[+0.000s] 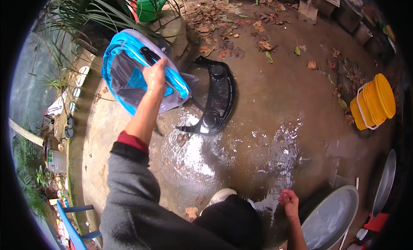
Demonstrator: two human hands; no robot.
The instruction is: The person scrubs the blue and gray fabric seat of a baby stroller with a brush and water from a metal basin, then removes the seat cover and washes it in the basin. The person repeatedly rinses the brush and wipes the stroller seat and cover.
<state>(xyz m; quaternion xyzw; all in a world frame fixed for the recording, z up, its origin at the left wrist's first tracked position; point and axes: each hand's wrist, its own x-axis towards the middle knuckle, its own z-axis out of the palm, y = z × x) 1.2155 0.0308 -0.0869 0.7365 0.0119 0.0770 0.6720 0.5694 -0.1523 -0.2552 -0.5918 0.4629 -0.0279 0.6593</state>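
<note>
Right hand (289, 202), lower right of the frame and nearest us: fingers curled, no object seen; whether the fingertips meet, we cannot tell. Left hand (155, 75), upper left: fingers closed on the rim of a blue-and-grey fabric bag (122, 73), also upper left. Handling, our estimate: light, soft, apt to slump from the grip; slippery if wet, not fragile. We would take the thick rim or the black strap (148, 55). Appearance: bright blue band around a wide mouth, grey walls, blue patch within. Just right of it, upper centre: black curved tray (218, 93), two round recesses, on wet floor (266, 99). Farther, upper left: green watering can (148, 8).
</note>
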